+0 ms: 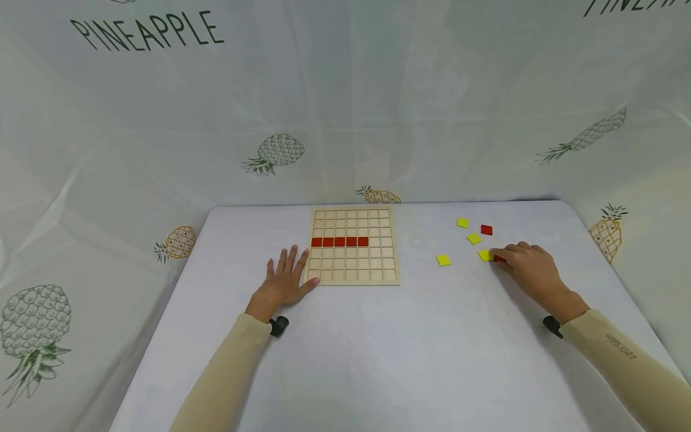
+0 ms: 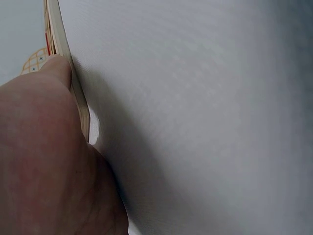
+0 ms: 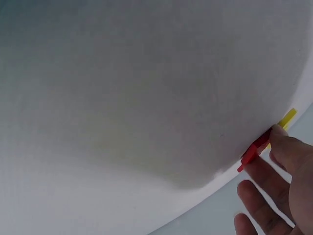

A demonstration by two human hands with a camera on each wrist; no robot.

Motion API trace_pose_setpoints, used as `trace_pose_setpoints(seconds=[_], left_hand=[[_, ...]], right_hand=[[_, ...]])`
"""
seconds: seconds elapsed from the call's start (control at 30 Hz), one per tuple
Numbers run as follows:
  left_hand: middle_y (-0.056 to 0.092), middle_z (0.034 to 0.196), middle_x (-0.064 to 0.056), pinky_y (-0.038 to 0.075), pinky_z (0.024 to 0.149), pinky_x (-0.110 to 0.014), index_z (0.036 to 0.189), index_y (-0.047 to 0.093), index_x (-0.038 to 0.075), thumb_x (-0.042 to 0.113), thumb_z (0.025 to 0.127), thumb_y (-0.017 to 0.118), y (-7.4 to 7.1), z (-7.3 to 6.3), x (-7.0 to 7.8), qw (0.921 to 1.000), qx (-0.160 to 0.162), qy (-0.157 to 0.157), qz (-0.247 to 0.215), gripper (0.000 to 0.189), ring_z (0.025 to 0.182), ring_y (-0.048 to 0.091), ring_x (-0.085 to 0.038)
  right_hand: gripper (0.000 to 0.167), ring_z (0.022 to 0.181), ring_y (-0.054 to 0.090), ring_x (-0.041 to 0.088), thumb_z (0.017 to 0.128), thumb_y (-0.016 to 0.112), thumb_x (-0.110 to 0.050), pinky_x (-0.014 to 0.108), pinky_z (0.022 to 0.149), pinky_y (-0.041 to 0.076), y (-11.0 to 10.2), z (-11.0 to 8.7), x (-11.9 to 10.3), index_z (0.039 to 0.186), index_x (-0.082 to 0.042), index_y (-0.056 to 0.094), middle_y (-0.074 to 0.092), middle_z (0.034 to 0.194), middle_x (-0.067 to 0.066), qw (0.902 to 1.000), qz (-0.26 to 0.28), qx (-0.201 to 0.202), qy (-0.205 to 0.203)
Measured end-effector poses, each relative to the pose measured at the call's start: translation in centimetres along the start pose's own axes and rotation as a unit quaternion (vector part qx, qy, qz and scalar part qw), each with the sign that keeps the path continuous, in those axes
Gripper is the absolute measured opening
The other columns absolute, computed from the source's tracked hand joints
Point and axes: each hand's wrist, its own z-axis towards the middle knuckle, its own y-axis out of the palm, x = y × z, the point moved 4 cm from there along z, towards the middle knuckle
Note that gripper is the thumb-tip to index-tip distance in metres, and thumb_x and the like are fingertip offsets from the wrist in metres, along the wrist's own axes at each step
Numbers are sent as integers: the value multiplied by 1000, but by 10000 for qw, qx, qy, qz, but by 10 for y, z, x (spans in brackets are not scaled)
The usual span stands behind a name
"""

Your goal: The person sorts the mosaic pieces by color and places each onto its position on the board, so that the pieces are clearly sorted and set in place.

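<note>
My left hand lies flat with spread fingers beside a square wooden grid board, its thumb resting at the board's front left corner. Red square tiles fill several cells of one row, starting from the left edge. On the right, my right hand pinches a red tile between thumb and index finger, low over the table; in the head view the fingers mostly cover it. Right beside those fingertips lies a yellow tile.
More yellow tiles and another red tile lie loose on the white table between the board and my right hand. A pineapple-print sheet hangs behind the table's far edge.
</note>
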Motion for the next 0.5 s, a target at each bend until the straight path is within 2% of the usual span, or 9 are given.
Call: trace_pose_setpoints(seconds=[0.27, 0.5], left_hand=[[-11, 176, -21, -4, 126, -69, 171, 3, 11, 61, 109, 40, 1, 0, 0, 10000, -50, 7, 47, 88, 162, -11, -44], [-12, 176, -21, -4, 126, -68, 171, 2, 11, 61, 108, 40, 2, 3, -2, 10000, -61, -38, 67, 89, 162, -12, -44]], right_hand=[[35, 88, 66, 38, 78, 90, -3, 55, 76, 57, -7, 0, -2, 111, 2, 80, 78, 97, 19, 9997, -71, 53, 239], [35, 90, 67, 37, 79, 90, -3, 55, 77, 58, -14, 10, -10, 113, 2, 80, 78, 100, 20, 9998, -69, 68, 159]])
